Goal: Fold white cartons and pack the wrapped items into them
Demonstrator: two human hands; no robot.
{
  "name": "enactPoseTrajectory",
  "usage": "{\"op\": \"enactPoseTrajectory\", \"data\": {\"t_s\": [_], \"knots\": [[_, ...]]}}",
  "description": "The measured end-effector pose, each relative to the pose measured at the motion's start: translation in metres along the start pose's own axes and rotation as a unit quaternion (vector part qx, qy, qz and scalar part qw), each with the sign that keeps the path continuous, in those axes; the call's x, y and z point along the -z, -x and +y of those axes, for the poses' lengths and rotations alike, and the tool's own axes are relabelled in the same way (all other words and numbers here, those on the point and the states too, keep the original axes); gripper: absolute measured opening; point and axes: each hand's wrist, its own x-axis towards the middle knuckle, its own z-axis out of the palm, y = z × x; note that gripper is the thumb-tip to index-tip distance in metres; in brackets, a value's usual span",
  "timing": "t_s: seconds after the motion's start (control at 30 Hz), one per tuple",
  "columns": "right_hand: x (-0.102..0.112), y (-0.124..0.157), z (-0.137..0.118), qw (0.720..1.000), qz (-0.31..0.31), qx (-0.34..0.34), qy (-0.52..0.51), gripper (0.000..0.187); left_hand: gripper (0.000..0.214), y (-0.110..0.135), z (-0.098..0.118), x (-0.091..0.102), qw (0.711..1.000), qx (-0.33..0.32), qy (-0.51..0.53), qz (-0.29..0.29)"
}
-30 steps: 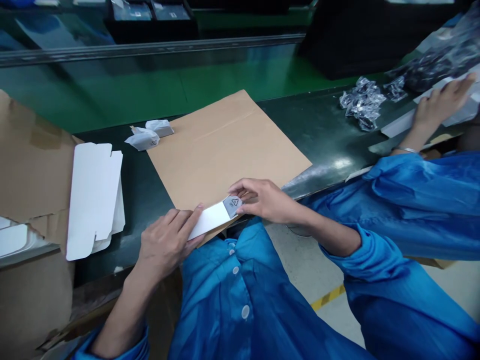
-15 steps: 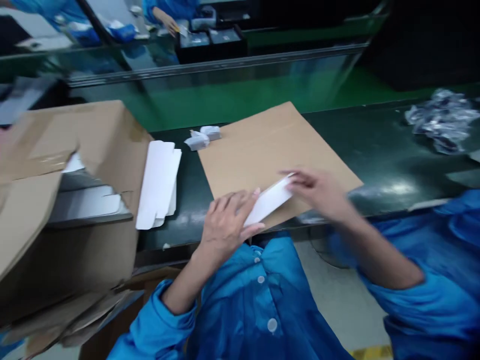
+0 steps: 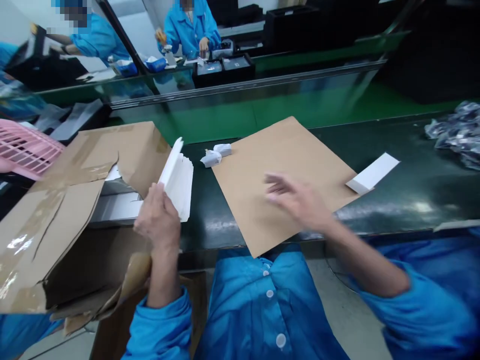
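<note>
My left hand (image 3: 159,220) is closed on a flat white carton (image 3: 171,162), tilted up at the edge of a stack of flat white cartons (image 3: 182,190). Over the brown cardboard sheet (image 3: 255,165) hovers my right hand (image 3: 294,200), blurred, its fingers stretched out to the left with nothing visible in them. A formed white box (image 3: 376,172) lies across the sheet's right corner, apart from both hands. Two small whitish wrapped pieces (image 3: 217,154) rest by the sheet's left corner.
On the left stands a torn cardboard box (image 3: 123,135) with more white cartons inside. A pink basket (image 3: 28,147) sits behind it. Crumpled clear plastic packets (image 3: 457,130) lie far right on the dark green table (image 3: 405,200). People in blue work beyond the green barrier (image 3: 225,115).
The white box has left my hands and lies at the sheet's right corner. My left hand has moved left and gripped a flat carton. My right hand is free above the sheet.
</note>
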Motion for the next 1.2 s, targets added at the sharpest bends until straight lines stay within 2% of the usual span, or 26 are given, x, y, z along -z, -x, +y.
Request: {"op": "enactPoseTrajectory", "data": {"t_s": [0.03,0.07,0.1,0.13,0.17,0.2,0.23,0.3,0.33,0.37,0.4,0.43,0.47,0.5,0.57,0.67,0.73,0.8,0.93,1.03,1.2], "knots": [[-0.035,-0.001,-0.014,0.993,-0.040,-0.008,-0.115,0.057,0.037,0.009,0.017,0.002,0.999,-0.023,0.026,0.003],[-0.062,-0.004,-0.024,0.980,-0.042,-0.021,-0.192,0.062,0.039,0.021,0.034,0.005,0.996,-0.061,0.058,-0.002],[-0.081,-0.008,-0.030,0.968,-0.026,-0.044,-0.246,0.057,0.041,0.034,0.050,0.010,0.989,-0.109,0.097,-0.015],[-0.089,-0.013,-0.032,0.959,-0.012,-0.061,-0.276,0.047,0.044,0.045,0.064,0.016,0.976,-0.157,0.147,-0.039],[-0.088,-0.018,-0.029,0.956,-0.014,-0.067,-0.285,0.037,0.049,0.055,0.073,0.024,0.956,-0.193,0.200,-0.091],[-0.078,-0.022,-0.024,0.957,-0.046,-0.060,-0.281,0.028,0.054,0.060,0.078,0.033,0.945,-0.184,0.241,-0.119],[-0.063,-0.024,-0.018,0.957,-0.112,-0.040,-0.264,0.022,0.060,0.060,0.078,0.042,0.948,-0.128,0.270,-0.110],[-0.025,-0.024,-0.007,0.938,-0.287,0.022,-0.195,0.019,0.071,0.049,0.067,0.055,0.943,0.038,0.318,-0.094],[-0.008,-0.021,-0.005,0.920,-0.361,0.050,-0.147,0.019,0.069,0.041,0.059,0.058,0.921,0.096,0.351,-0.142],[0.005,-0.017,-0.004,0.908,-0.403,0.071,-0.091,0.019,0.060,0.032,0.052,0.058,0.888,0.130,0.379,-0.225],[0.013,-0.011,-0.006,0.911,-0.403,0.086,-0.027,0.018,0.050,0.025,0.045,0.056,0.848,0.152,0.405,-0.306],[0.015,-0.003,-0.008,0.923,-0.371,0.097,0.044,0.022,0.040,0.020,0.041,0.051,0.808,0.170,0.426,-0.370],[0.013,0.006,-0.011,0.934,-0.320,0.107,0.115,0.034,0.034,0.018,0.039,0.047,0.777,0.194,0.446,-0.399],[0.009,0.015,-0.014,0.939,-0.266,0.118,0.182,0.050,0.031,0.017,0.039,0.042,0.756,0.223,0.468,-0.400],[-0.004,0.033,-0.017,0.929,-0.190,0.151,0.281,0.072,0.031,0.021,0.042,0.036,0.713,0.266,0.512,-0.397],[-0.013,0.047,-0.017,0.905,-0.182,0.224,0.313,0.069,0.036,0.024,0.044,0.037,0.641,0.240,0.534,-0.497],[-0.009,0.048,-0.016,0.898,-0.190,0.265,0.294,0.068,0.038,0.023,0.044,0.040,0.610,0.214,0.533,-0.546],[-0.002,0.046,-0.015,0.895,-0.193,0.291,0.279,0.069,0.039,0.021,0.045,0.041,0.610,0.208,0.535,-0.546],[0.004,0.049,-0.015,0.884,-0.180,0.314,0.295,0.063,0.036,0.023,0.051,0.036,0.636,0.191,0.520,-0.537],[-0.001,0.056,-0.014,0.884,-0.154,0.306,0.317,0.055,0.028,0.022,0.056,0.031,0.671,0.178,0.498,-0.519],[-0.004,0.055,-0.005,0.889,-0.113,0.301,0.326,0.040,0.013,0.011,0.057,0.025,0.731,0.185,0.486,-0.442]]}}
